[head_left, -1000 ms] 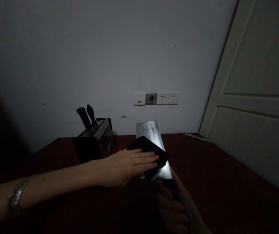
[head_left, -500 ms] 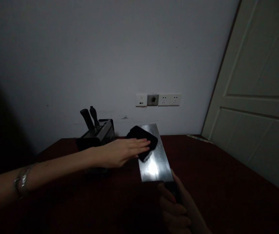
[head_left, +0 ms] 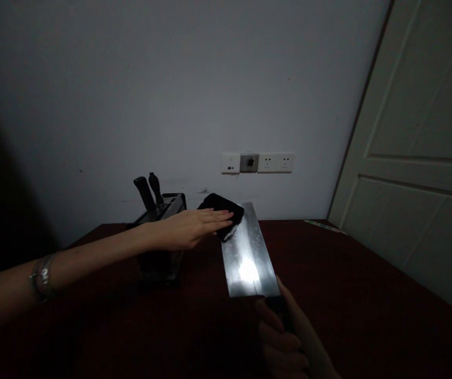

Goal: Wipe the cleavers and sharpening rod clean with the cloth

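My right hand [head_left: 283, 337] is wrapped around the dark handle of a cleaver [head_left: 254, 258], whose broad shiny blade points up and away over the table. Bright light reflects off the lower part of the blade. At the blade's upper left lies a folded black cloth [head_left: 220, 206] with a pale edge. My left hand [head_left: 194, 227] holds this cloth against the metal, its fingers stretched along the top; the thumb is hidden. Behind the left forearm stands a dark knife block [head_left: 162, 263], partly covered, with two black handles [head_left: 149, 190] sticking up from it.
The dark red table [head_left: 352, 284] reaches back to a grey wall [head_left: 170, 95] with a row of sockets and a switch [head_left: 257, 163]. A thin printed strip [head_left: 325, 227] lies near the back right. A pale panelled door [head_left: 419, 168] stands at the right. The light is dim.
My left hand and the black cloth have moved up and left on the blade, baring more of its middle. My right hand and the cleaver stay almost where they were.
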